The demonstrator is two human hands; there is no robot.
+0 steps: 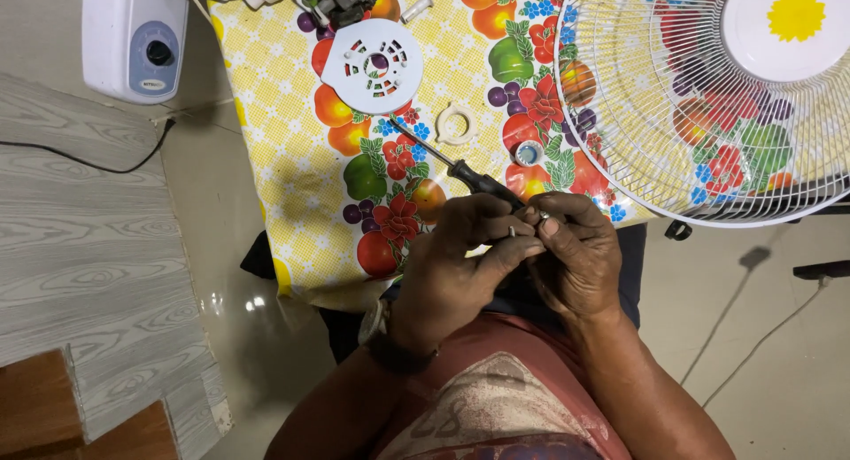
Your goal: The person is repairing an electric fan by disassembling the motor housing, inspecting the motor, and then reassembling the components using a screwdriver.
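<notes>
A wide white wire fan guard (708, 106) is lying over the right end of the desk (292, 203), its upper and right edges running out of view, and the fruit-and-flower cloth is showing through the wires. At the upper left a white fan base (133, 39) with a grey dial is being cut off by the top edge, with a dark motor part (332, 0) just beside it, also half lost at the top. Lower on the cloth a round white vented cover (374, 66) is lying flat, then a small white ring (457, 123) and a tiny metal cap (528, 153). A black-handled screwdriver (443, 163) is lying slantwise, its handle end disappearing behind the hands.

The left hand (460, 256) and right hand (575, 256) are meeting at the near edge of the desk, wrists bent inward, fingers curled tight together. Between the fingertips something small and metallic (542, 217) is being pinched (too small to identify). Which hand is actually gripping it is hard to tell, as the fingers are overlapping.
</notes>
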